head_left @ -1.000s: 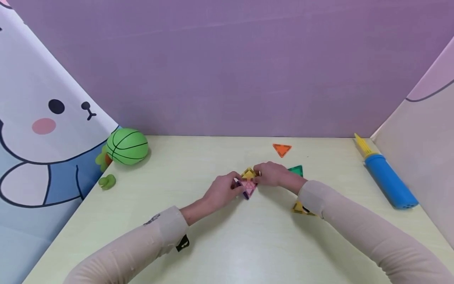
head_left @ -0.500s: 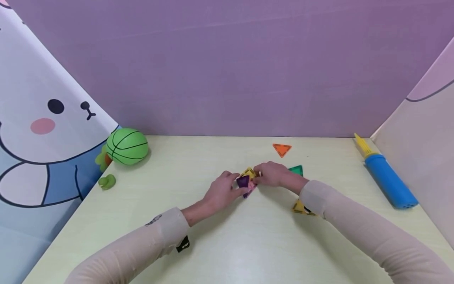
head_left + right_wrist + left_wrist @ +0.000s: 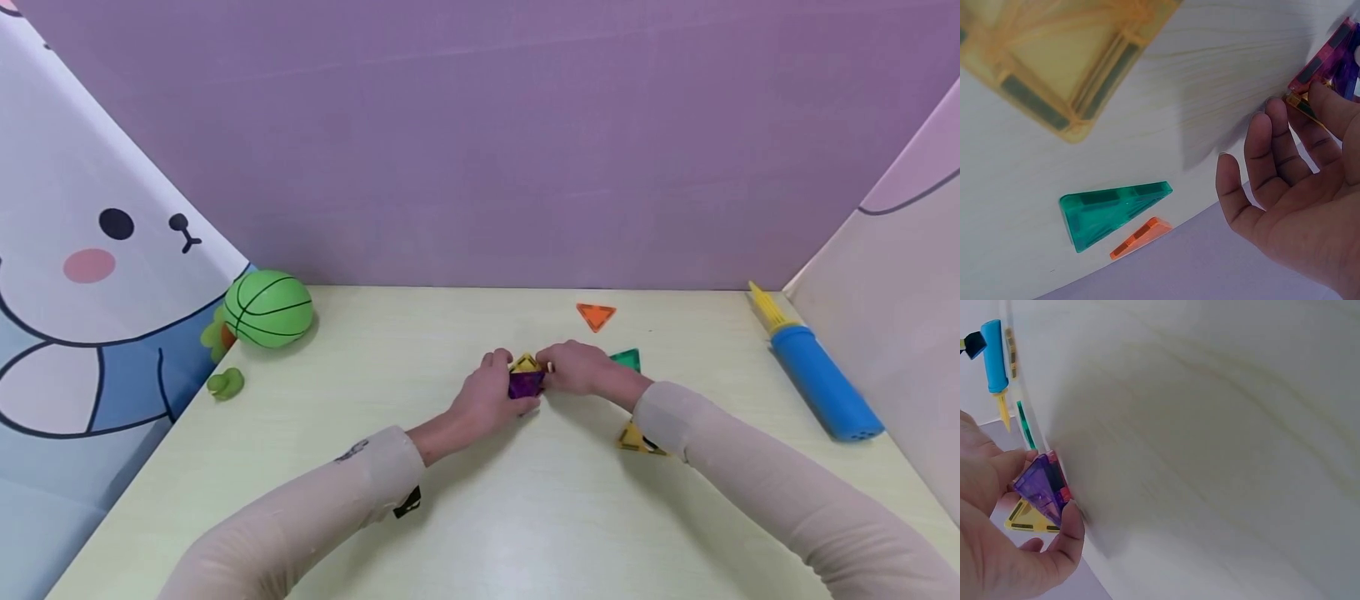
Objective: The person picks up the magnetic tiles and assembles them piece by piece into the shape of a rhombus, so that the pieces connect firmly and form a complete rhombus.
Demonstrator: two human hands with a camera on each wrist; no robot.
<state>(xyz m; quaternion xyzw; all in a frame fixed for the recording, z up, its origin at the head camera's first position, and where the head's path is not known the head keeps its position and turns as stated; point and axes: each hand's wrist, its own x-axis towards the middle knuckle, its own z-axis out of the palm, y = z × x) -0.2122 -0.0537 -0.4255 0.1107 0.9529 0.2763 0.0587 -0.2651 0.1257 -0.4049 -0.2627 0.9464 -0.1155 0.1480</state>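
Between the two hands in the head view, a purple triangular magnetic tile (image 3: 525, 385) overlaps a yellow triangular magnetic tile (image 3: 525, 363). My left hand (image 3: 483, 396) holds the purple tile between thumb and fingers. In the left wrist view, a pink magnetic tile (image 3: 1062, 481) shows right behind the purple one. My right hand (image 3: 573, 367) pinches the yellow tile at its right side, near where it meets the pink tile (image 3: 1321, 59) in the right wrist view. That hand's other fingers are spread and hold nothing. In the head view the purple tile mostly hides the pink one.
Loose on the table lie a green tile (image 3: 628, 359), an orange triangular tile (image 3: 596, 315) and another yellow tile (image 3: 636, 440), partly under the right sleeve. A blue hand pump (image 3: 825, 382) lies at right. A green ball (image 3: 270, 308) and green toy duck (image 3: 227, 383) stand at left.
The purple tile has turned from edge-on to face-up over the pink tile. My left hand has shifted right, closer to the right hand, which has stayed in place.
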